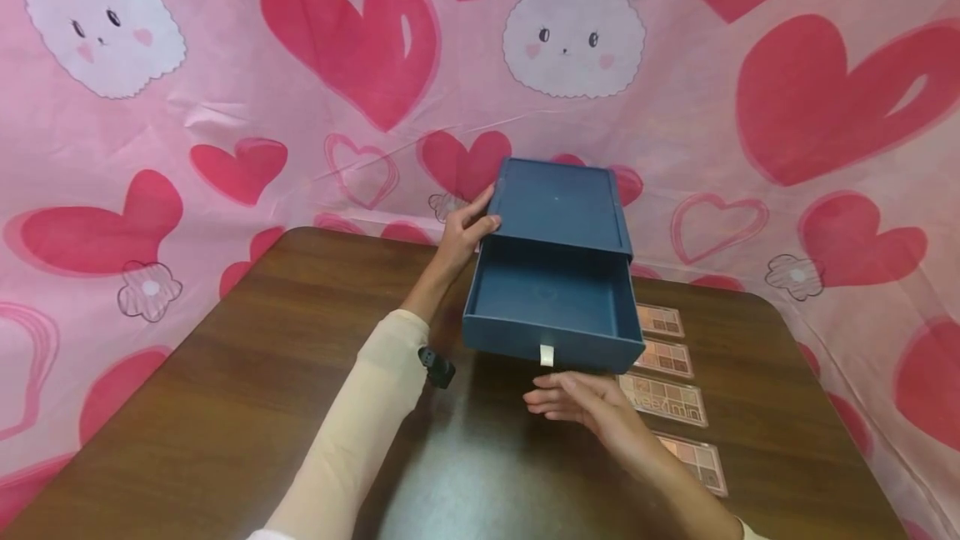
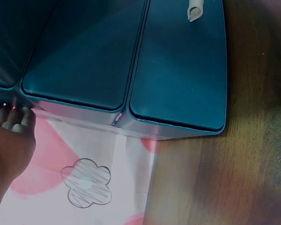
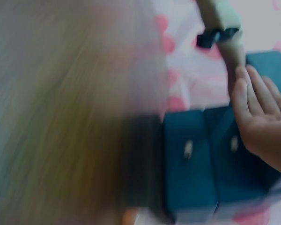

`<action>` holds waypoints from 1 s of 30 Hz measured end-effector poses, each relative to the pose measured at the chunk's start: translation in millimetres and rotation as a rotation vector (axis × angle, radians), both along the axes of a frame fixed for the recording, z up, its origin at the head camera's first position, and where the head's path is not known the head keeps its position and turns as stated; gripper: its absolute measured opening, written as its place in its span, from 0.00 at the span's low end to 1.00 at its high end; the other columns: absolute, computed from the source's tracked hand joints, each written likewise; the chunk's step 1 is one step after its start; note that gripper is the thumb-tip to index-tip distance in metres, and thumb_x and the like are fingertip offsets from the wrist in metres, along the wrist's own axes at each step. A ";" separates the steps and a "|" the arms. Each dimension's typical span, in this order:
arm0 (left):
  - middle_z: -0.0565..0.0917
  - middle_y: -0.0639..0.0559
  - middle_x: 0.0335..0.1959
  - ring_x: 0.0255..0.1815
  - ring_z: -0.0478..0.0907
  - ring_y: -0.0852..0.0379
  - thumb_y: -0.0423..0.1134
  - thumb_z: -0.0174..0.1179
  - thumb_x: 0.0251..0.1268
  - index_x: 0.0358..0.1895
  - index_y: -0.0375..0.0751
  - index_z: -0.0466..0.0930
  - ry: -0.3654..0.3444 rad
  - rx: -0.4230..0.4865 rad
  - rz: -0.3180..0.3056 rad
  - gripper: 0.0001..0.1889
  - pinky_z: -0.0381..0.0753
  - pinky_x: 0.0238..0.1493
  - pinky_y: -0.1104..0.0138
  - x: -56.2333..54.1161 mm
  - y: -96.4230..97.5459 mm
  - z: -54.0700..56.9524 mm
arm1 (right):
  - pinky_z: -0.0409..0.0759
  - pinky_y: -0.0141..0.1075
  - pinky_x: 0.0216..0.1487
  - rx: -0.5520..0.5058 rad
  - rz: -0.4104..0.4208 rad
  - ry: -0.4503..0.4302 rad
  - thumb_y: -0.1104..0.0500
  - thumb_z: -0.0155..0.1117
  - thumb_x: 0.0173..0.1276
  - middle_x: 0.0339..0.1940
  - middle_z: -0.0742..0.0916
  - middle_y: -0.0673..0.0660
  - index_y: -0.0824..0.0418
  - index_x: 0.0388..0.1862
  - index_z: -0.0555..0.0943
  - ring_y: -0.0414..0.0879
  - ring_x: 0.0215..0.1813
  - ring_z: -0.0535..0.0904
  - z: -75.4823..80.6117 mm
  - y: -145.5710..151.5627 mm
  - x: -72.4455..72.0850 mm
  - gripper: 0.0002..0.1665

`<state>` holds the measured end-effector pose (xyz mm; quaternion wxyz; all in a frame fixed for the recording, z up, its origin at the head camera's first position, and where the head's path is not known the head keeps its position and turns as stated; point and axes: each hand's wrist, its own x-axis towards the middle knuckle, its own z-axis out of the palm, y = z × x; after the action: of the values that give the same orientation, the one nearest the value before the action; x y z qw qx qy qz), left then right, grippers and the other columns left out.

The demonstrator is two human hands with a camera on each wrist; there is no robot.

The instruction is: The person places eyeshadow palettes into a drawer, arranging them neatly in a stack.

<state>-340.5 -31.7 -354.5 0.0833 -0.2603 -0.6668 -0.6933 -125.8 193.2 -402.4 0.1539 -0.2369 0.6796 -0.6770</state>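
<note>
A blue drawer cabinet (image 1: 555, 202) stands at the back of the table, and its top drawer (image 1: 551, 298) is pulled far out towards me. Nothing shows on the visible part of the drawer's floor. On the drawer's front hangs a white pull tab (image 1: 547, 355). My left hand (image 1: 457, 236) holds the cabinet's upper left edge, thumb over the top, with bent fingers against the side in the left wrist view. Just below the tab hovers my right hand (image 1: 581, 402), its fingers extended and holding nothing. Lower drawers (image 3: 187, 159) with white tabs appear in the blurred right wrist view.
Several eyeshadow palettes (image 1: 663, 400) lie in a column right of the cabinet, partly behind the drawer and my right arm. A black device (image 1: 437, 367) sits at my left wrist. The wooden table (image 1: 247, 390) meets a pink heart-patterned cloth (image 1: 450, 48) behind.
</note>
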 end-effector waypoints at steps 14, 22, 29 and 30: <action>0.70 0.40 0.76 0.32 0.76 0.72 0.36 0.55 0.65 0.75 0.36 0.66 -0.004 0.009 0.022 0.33 0.68 0.25 0.78 0.1 2.0 -3.7 | 0.85 0.29 0.47 0.209 -0.224 0.154 0.68 0.50 0.78 0.44 0.91 0.37 0.41 0.54 0.85 0.36 0.42 0.88 -22.7 115.6 -32.4 0.24; 0.71 0.39 0.75 0.35 0.77 0.73 0.35 0.54 0.65 0.75 0.36 0.65 -0.008 0.014 0.021 0.33 0.68 0.25 0.78 0.8 -3.2 0.3 | 0.79 0.18 0.43 0.518 -0.581 0.321 0.61 0.61 0.75 0.43 0.92 0.44 0.78 0.58 0.79 0.23 0.42 0.82 -23.0 168.9 -88.7 0.21; 0.67 0.39 0.78 0.43 0.76 0.73 0.34 0.54 0.67 0.75 0.34 0.64 0.003 0.039 -0.018 0.32 0.77 0.42 0.83 -1.3 -1.4 -2.6 | 0.78 0.23 0.40 0.761 -0.717 0.243 0.55 0.64 0.73 0.60 0.83 0.76 0.72 0.65 0.77 0.37 0.47 0.83 -37.4 196.3 -112.2 0.28; 0.66 0.39 0.78 0.45 0.75 0.74 0.34 0.54 0.67 0.75 0.33 0.64 0.004 0.041 -0.027 0.32 0.77 0.46 0.83 -1.4 -0.5 -3.6 | 0.82 0.28 0.46 0.778 -0.703 0.214 0.54 0.64 0.73 0.63 0.80 0.78 0.72 0.67 0.75 0.47 0.53 0.84 -39.1 199.4 -112.8 0.30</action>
<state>-341.9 -32.2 -358.1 0.0805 -0.2688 -0.6489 -0.7073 -238.6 392.6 -441.5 -0.0761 0.0119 0.9307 -0.3577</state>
